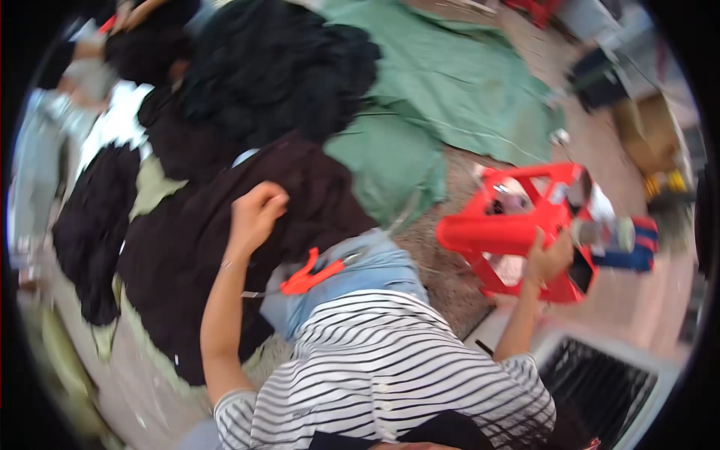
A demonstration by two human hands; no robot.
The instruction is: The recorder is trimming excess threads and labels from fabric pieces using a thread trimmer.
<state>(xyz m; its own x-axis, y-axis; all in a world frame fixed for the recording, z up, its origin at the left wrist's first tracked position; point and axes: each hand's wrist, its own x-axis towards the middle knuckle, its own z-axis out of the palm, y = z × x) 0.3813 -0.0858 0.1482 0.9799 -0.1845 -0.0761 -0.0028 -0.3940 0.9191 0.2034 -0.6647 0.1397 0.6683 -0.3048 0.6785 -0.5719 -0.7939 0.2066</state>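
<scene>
My left hand (259, 214) is raised over a dark brown cloth (187, 251), its fingers curled closed with nothing showing in them. On the right, my right hand (551, 256) grips the side of a red plastic stool (495, 234) with open-work sides. A pale see-through cylinder (604, 234) and a blue and red item (636, 247) are right beside that hand, blurred. Across my jeans lies an orange-handled tool (300, 282), which looks like scissors, with a thin metal part pointing left.
Black cloth (277, 67) is heaped ahead, beside a spread green sheet (465, 82). More black cloth (97, 232) lies left. Another person's arm (142, 13) shows at the far left. A black slatted crate (596, 386) stands near right; a cardboard box (649, 131) is farther back.
</scene>
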